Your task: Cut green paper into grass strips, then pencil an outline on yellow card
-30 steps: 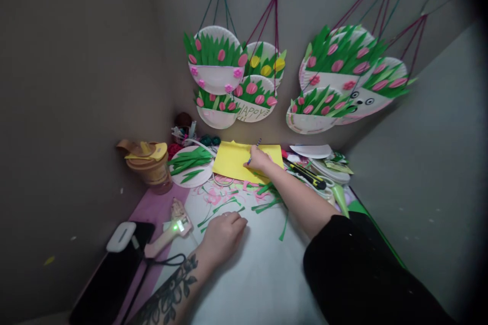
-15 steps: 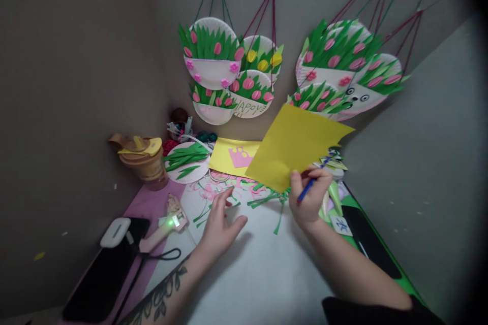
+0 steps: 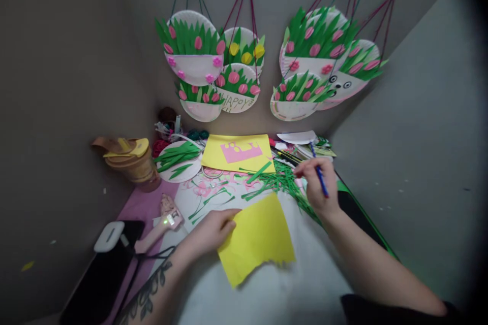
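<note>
Left hand (image 3: 217, 228): thumb and fingers pinch the yellow sheet (image 3: 259, 238) by its left edge. Sheet lies over the near part of the white tabletop (image 3: 305, 284); near edge ragged, far corner free. Cannot tell whether any of it rests flat.

Right hand (image 3: 320, 188): closed around a blue pen (image 3: 323, 186), well apart from the left hand and off the sheet. Red end points down and toward the wearer; which end marks is too small to tell.

Beyond the sheet: loose green strips (image 3: 280, 176), right hand just beside them. Behind, a second sheet (image 3: 212, 150) with a pink cutout (image 3: 247, 154) on it. Left: a glue gun (image 3: 154, 233), green light lit, and a black cord (image 3: 148, 255) near the left forearm.

Risks, as judged. One-sided grip: the sheet could swing or curl under pen pressure, skewing a line. Ragged edge: a poor guide, and thin teeth might bend or tear. Strips so near: a sweep of the right hand could scatter them, or some slide under the paper and make it bumpy. Forearm by the cord: a backward pull might drag it, shifting the glue gun; tip possibly hot.
</note>
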Tool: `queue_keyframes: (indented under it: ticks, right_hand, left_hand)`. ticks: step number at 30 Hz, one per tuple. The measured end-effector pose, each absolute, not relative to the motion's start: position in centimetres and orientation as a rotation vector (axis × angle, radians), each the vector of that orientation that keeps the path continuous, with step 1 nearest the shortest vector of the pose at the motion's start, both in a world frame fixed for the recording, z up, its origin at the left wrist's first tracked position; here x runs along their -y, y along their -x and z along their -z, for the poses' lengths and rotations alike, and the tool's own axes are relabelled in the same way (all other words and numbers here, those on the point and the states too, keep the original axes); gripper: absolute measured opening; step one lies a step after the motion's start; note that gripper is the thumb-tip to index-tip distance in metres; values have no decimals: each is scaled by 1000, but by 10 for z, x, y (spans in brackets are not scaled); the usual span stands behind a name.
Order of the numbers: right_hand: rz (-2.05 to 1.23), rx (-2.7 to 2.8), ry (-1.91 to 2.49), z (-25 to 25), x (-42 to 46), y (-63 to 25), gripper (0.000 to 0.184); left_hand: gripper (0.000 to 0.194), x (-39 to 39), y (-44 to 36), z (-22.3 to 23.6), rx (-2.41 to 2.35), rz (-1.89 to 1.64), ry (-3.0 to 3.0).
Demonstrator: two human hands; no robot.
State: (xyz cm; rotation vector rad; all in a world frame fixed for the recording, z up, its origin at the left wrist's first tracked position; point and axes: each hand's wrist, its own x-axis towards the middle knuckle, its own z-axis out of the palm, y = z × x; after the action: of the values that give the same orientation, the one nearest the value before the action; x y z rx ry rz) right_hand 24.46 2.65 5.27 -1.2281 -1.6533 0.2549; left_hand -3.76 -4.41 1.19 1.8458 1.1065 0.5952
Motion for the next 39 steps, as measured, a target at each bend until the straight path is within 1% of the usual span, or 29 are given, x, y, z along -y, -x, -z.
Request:
queue_keyframes:
  ticks: [2, 5, 8, 14, 16, 21, 26, 32, 36, 39]
  right_hand:
    - [-299, 1849, 1264, -50, -51, -239, 11]
    - [-305, 2235, 1332, -37, -94, -211, 6]
    - [-305, 2523, 1462, -21, -139, -179, 18]
    - [-378, 2640, 1544, -3, -203, -156, 36]
    - [-410, 2659, 1549, 2, -211, -159, 37]
    - [-459, 2653, 1533, 12, -209, -164, 26]
    - [-458, 2572, 1428, 1, -193, -155, 19]
    - [-447, 2495, 1441, -15, -192, -123, 19]
    - [-302, 2462, 1537, -15, -181, -104, 21]
    - [-208, 2523, 1468, -11, -159, -96, 21]
  left_hand:
    - [35, 43, 40, -12, -1228, -552, -1956]
    - [34, 43, 38, -9, -1356, -530, -2041]
    - [34, 46, 33, -9, -1437, -423, -2136]
    - [33, 47, 32, -8, -1535, -192, -2327]
    - [32, 46, 34, -8, -1544, -152, -2352]
    - [31, 47, 34, -12, -1510, -86, -2344]
    - [29, 48, 33, -14, -1492, -60, -2339]
    - [24, 47, 30, -14, -1479, -15, -2341]
    - [23, 47, 28, -8, -1463, -34, -2369]
    - [23, 48, 28, -2, -1433, -56, -2399]
